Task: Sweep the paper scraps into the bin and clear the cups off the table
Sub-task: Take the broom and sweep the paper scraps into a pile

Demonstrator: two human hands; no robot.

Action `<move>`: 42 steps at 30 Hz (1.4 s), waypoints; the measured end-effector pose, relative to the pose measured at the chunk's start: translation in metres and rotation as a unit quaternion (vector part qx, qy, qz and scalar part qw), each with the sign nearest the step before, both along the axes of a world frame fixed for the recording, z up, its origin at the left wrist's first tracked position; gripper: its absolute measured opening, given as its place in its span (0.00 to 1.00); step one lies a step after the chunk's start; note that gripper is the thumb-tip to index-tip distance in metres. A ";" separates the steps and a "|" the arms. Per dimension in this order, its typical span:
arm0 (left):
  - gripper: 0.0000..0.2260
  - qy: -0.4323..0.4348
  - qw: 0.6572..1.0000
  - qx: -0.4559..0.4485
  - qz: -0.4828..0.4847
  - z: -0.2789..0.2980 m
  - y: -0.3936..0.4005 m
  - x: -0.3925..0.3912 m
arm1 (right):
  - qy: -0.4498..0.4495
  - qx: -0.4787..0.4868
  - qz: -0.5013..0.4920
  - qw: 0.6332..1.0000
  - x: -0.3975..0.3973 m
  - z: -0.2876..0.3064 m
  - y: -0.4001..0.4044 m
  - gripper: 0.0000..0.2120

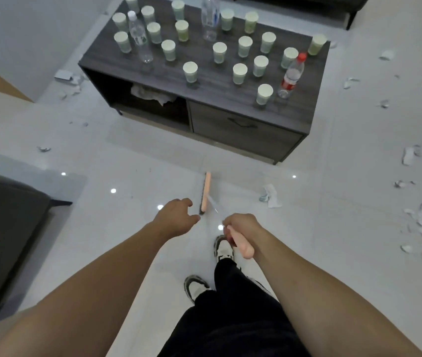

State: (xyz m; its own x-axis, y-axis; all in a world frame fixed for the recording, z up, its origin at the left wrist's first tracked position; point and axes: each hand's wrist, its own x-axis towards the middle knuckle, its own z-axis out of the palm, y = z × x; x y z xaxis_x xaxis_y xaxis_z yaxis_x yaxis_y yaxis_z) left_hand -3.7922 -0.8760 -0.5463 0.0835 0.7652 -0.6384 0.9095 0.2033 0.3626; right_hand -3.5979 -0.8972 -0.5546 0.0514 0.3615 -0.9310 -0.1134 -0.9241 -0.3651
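Pink broom (206, 193) head just ahead of loosely curled L hand (176, 219), R hand (240, 229) gripping its handle

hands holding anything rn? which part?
Right hand grips the broom by its pink handle end. Left hand is open near the broom head, holding nothing.

You have three clear plastic bottles standing on the worktop: one at the far edge (210, 16), one toward the left (139, 37), and one with a red cap and red label near the right front corner (292, 74). A crumpled white cloth (150, 94) lies in the open shelf below. A dark sofa (1, 228) sits at your left on the glossy white floor (102, 155).
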 end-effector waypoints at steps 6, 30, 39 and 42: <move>0.24 0.033 0.998 0.006 -0.055 -0.009 0.048 0.003 | 0.054 -0.038 -0.041 0.997 0.009 -0.028 0.043 0.04; 0.25 -0.027 0.973 -0.016 -0.230 -0.025 0.155 0.079 | -0.115 -0.033 -0.225 0.967 0.118 -0.016 0.059 0.07; 0.24 -0.001 0.991 -0.010 -0.132 -0.016 0.137 -0.149 | -0.023 -0.003 -0.066 0.998 -0.149 -0.008 0.092 0.05; 0.22 0.016 0.997 -0.008 -0.073 -0.019 0.121 -0.249 | 0.012 -0.006 -0.017 1.000 -0.254 -0.010 0.097 0.05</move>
